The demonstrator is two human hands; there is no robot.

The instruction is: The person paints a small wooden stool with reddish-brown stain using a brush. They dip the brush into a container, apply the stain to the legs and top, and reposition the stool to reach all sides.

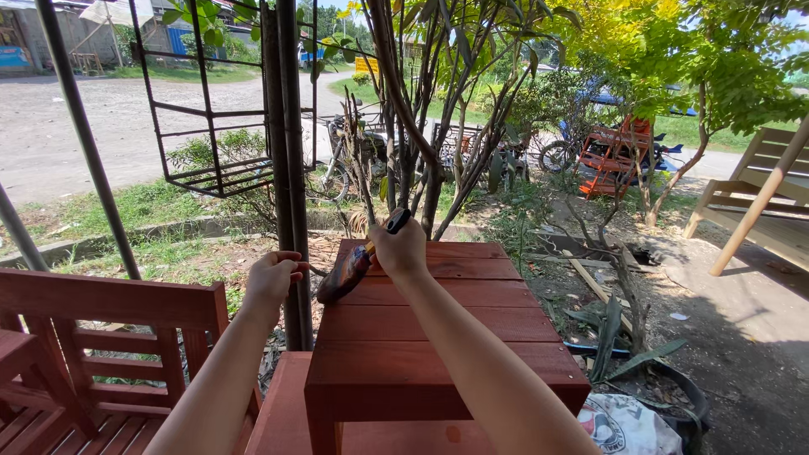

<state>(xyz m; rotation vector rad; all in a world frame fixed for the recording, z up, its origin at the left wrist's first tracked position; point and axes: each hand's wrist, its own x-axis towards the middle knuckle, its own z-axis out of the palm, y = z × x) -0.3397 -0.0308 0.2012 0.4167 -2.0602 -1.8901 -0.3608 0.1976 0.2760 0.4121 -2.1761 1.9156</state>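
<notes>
Reaching over the red-brown stained wooden slat table (421,337), the right hand (401,249) is clamped around the black-tipped handle of a wide paintbrush (350,268), whose stain-darkened bristles rest on the table's far left edge. Left of the table, the left hand (271,276) is curled closed in the air beside a dark metal post (291,177); whether it grips anything is hard to tell from here. Further left of the table stands a red-brown slatted wooden bench (109,337). Beyond the table rise thin tree trunks (421,126), with a pale unfinished wooden chair (758,194) far to its right.
</notes>
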